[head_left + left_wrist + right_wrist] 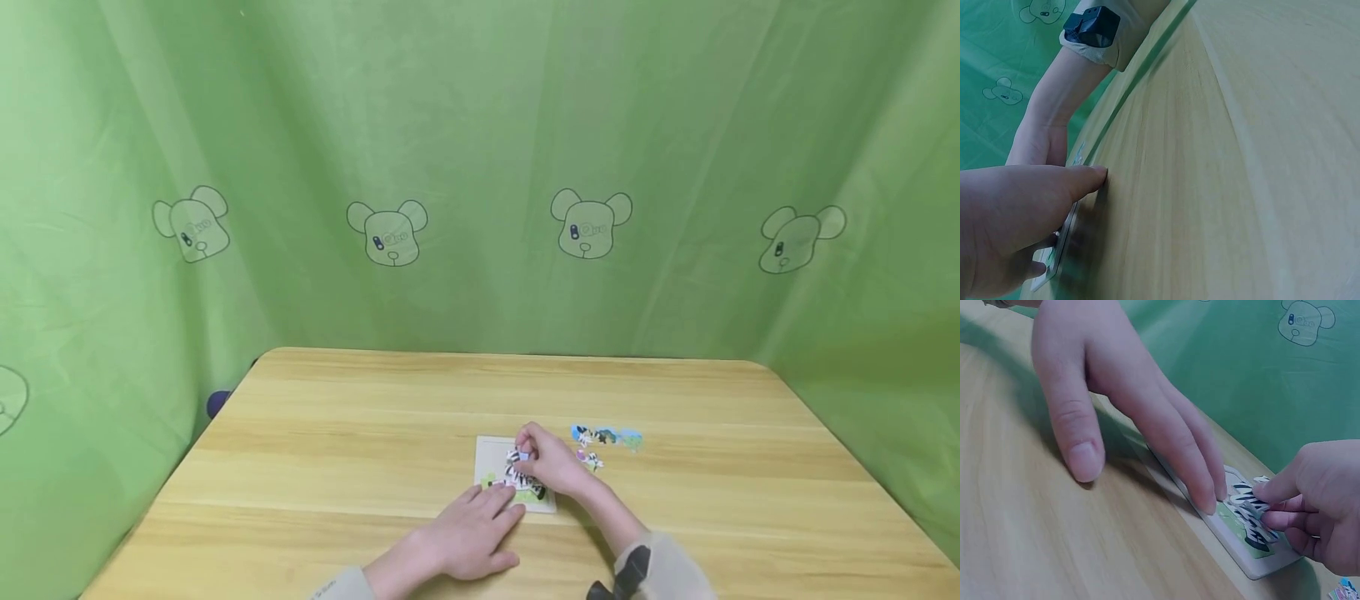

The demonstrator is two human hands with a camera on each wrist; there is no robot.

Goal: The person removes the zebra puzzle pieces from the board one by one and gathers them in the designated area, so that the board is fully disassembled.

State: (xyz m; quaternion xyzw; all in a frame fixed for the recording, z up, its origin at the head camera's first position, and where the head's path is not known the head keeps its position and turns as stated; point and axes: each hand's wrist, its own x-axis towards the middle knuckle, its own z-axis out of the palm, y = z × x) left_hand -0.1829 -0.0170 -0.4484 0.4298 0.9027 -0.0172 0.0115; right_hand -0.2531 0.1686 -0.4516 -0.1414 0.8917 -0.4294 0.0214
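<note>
A small puzzle board (491,452) with a pale frame lies on the table, its near part filled with green and zebra-striped pieces. My right hand (557,463) is over the board's right side, thumb and fingers pinching a black-and-white striped puzzle piece (1245,492) close over the board. My left hand (474,532) lies palm down at the near left edge, its straight fingertips (1206,505) resting on the board and its thumb (1092,179) out over the tabletop. The fingers hide part of the picture.
Loose puzzle pieces (609,437), blue and green, lie on the wooden table (337,425) beyond the right hand, with a smaller piece (591,460) nearer. A green curtain (480,125) with bear-head outlines hangs behind. A dark wrist camera (1092,27) sits on the right sleeve.
</note>
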